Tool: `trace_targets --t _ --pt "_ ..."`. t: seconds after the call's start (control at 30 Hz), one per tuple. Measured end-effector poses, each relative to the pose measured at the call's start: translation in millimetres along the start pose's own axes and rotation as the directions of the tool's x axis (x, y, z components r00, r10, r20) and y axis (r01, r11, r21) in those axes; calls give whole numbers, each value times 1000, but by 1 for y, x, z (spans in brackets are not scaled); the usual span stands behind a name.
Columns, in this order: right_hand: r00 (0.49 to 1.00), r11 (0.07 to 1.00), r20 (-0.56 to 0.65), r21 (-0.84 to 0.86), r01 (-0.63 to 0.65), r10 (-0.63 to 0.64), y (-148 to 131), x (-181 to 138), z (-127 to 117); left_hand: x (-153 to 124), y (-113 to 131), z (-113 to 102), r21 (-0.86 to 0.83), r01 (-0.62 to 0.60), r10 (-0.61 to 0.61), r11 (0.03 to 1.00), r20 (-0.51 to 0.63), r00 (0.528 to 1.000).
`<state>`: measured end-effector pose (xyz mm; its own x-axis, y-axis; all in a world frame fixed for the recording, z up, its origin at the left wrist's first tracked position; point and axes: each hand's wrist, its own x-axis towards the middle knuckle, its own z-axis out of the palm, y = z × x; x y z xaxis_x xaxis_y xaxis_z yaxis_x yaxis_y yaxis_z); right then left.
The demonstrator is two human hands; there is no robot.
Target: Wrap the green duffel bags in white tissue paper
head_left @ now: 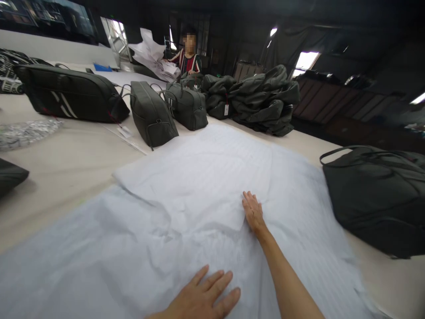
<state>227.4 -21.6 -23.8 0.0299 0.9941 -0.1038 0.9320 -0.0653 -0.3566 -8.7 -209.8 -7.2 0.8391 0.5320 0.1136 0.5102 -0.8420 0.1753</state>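
Large white sheets of thin, wrinkled paper (pixel 212 177) lie spread over the table in front of me, overlapping in layers. My right hand (pixel 254 212) rests on the paper near the middle, fingers stretched out and pointing away from me. Closer to me, at the bottom edge of the view, my left hand (pixel 204 297) lies flat on the sheet with its fingers spread. Neither hand grips anything. Creases run through the paper between and beyond the two hands.
Dark green bags (pixel 151 115) stand along the table's far side, a striped duffel bag (pixel 73 95) at the left. Slack dark bags (pixel 262 99) are heaped behind the paper. Another dark bag (pixel 375 195) sits at right. Across the table, a person (pixel 190 62) is beside crumpled white paper (pixel 152 53).
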Motion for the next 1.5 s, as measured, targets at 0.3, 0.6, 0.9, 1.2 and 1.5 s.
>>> trace_targets --t 0.3,0.6,0.9,1.2,1.5 --pt "1000 999 20 -41 -2 3 -4 0 6 -70 18 15 85 293 -293 952 -12 956" --pt "1000 995 -3 -97 3 -3 -9 -4 5 -75 24 26 34 307 -308 951 33 951" --pt "1000 993 -25 -119 14 -17 -10 -5 6 39 -21 -64 -82 240 -238 967 33 971" --pt "999 1000 -45 -1 28 -28 -12 -6 8 55 -46 8 -105 329 -306 938 189 933" --pt "991 948 -105 313 -50 87 6 -66 -93 80 -42 0 47 368 -367 929 265 892"
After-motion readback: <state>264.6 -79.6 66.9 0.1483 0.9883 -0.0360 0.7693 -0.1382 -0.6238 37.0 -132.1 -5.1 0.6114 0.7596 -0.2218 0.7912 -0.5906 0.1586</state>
